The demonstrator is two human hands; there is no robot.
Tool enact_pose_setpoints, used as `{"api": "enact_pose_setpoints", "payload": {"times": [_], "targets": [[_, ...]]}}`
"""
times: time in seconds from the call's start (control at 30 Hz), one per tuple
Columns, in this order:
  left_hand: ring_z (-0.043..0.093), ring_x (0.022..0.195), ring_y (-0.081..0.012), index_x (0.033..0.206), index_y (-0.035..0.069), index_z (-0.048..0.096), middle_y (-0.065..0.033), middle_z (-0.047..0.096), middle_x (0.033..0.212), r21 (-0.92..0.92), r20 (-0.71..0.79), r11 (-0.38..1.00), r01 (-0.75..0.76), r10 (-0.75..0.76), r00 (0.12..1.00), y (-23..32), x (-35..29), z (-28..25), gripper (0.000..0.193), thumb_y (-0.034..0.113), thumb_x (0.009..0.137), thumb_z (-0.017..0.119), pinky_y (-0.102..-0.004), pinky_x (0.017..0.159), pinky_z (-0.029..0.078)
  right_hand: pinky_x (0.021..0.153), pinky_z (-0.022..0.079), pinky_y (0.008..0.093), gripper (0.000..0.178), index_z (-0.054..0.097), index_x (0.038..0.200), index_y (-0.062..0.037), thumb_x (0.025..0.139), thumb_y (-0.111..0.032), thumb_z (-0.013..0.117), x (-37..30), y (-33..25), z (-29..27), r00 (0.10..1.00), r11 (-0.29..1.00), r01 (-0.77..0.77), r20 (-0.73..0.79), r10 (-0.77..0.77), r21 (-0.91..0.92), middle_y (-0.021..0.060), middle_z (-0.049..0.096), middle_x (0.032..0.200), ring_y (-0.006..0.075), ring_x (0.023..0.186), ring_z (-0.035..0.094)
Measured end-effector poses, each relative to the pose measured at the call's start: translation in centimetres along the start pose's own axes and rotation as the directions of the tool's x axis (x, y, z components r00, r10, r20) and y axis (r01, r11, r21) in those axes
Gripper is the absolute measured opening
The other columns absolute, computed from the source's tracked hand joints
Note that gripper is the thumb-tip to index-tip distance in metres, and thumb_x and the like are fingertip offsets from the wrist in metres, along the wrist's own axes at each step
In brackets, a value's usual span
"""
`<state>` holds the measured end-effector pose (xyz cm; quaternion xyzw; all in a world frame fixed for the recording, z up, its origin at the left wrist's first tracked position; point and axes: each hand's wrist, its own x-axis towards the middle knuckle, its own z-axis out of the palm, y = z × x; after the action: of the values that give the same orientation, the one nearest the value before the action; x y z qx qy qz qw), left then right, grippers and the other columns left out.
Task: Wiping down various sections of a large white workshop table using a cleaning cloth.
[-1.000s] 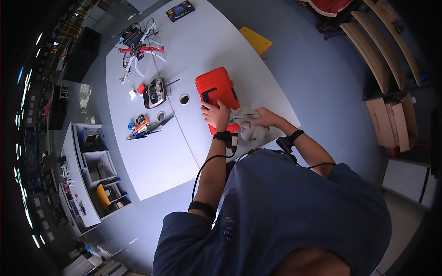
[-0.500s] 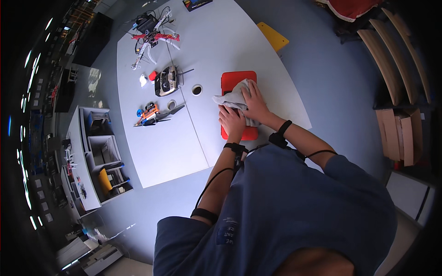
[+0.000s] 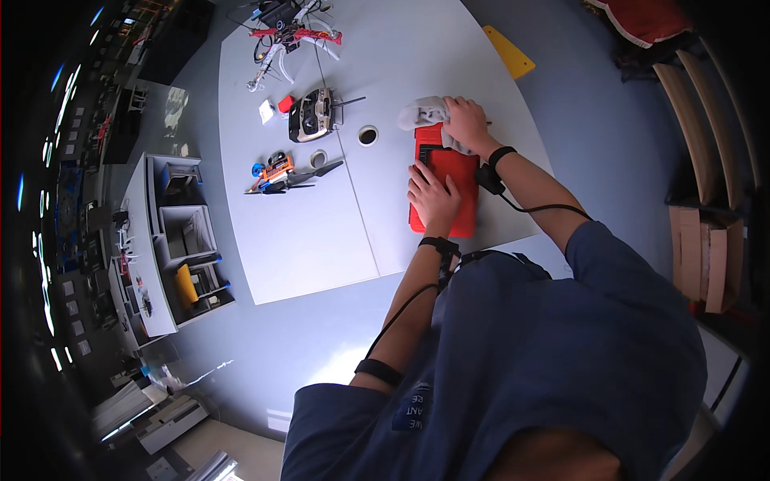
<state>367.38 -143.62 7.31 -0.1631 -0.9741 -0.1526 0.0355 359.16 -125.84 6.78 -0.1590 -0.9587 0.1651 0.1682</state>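
Observation:
A red plastic case (image 3: 464,188) with black latches lies on the white table in front of me. My left hand (image 3: 434,197) rests on its near part, fingers spread over the lid and its left edge. At the far end, my right hand (image 3: 468,124) is closed on a crumpled grey cloth (image 3: 425,113). Part of the cloth sticks out left of the fingers over the case's far edge, and another fold hangs below the hand onto the lid. My right palm hides some of the cloth.
Left on the white table (image 3: 321,240) are a radio controller (image 3: 311,117), a small orange-and-black drone (image 3: 277,171) and a larger red-and-white drone frame (image 3: 293,36). A round cable hole (image 3: 367,135) lies between them and the case. Cardboard boxes (image 3: 706,252) stand at the right.
My right hand has carried the cloth to the case's far end. My left hand has come off the cloth and lies on the bare lid. The whole view has shifted slightly.

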Motion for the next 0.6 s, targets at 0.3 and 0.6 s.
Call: {"api": "enact_pose_setpoints", "payload": {"times": [0.3,0.6], "targets": [[0.044,0.119,-0.0396,0.141,-0.009,0.027,-0.0302,0.037,0.139,0.008,0.024,1.000,-0.011,0.011,1.000,0.3,0.0,-0.2,0.074,0.036,0.088,0.052,-0.0471,0.095,0.037,0.082,0.048,0.0472,0.041,0.065,0.104,-0.0097,0.073,-0.037,0.065,1.4,-3.1,1.0,0.984,0.986,0.165,0.062,-0.166,0.013,0.0110,0.065,0.098,0.0333,0.092,0.061],[0.040,0.126,-0.0391,0.143,-0.006,0.027,-0.0284,0.031,0.144,-0.057,0.014,0.998,0.038,-0.037,0.999,0.1,-0.1,-0.3,0.078,0.040,0.087,0.054,-0.0503,0.099,0.035,0.097,0.040,0.0435,0.035,0.072,0.083,-0.0081,0.071,-0.040,0.066,2.0,-6.4,1.6,0.752,0.785,0.618,0.323,-0.574,-0.046,0.0098,0.067,0.091,0.0300,0.097,0.060]]}}
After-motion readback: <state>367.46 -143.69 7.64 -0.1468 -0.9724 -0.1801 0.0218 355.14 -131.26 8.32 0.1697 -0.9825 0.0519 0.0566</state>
